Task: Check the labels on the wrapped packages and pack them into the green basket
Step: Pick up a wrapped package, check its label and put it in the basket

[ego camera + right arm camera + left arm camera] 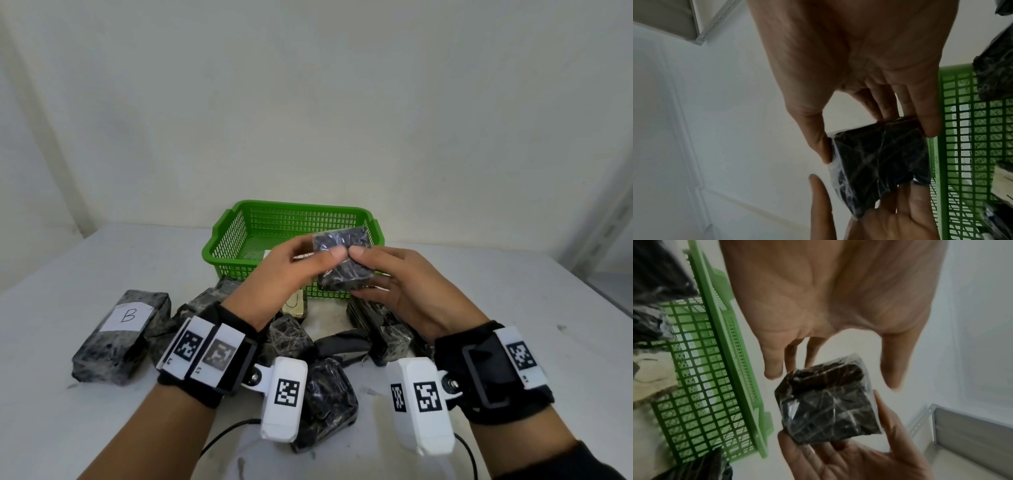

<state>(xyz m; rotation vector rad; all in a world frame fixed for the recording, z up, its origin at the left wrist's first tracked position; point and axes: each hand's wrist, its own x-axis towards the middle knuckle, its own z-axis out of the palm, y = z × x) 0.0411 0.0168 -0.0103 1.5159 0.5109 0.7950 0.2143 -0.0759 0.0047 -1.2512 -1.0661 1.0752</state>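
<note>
I hold a small black package wrapped in clear film (342, 262) in both hands, in the air in front of the green basket (301, 207). My left hand (308, 255) has its fingers behind the package and its thumb at the front face. My right hand (371, 270) pinches it, thumb on one edge and fingers on the far side. In the right wrist view the package (877, 162) sits between the right thumb and fingers (929, 126). No label shows on the package (826, 404) in any view. The basket (721, 337) lies just beyond.
Several black wrapped packages lie on the white table between me and the basket: one with a white "B" label (127, 315) at the left, one near the front (329, 394), one at the right (387, 329). A gold-coloured pack (295, 303) lies by the basket. A cable (222, 437) trails at the front edge.
</note>
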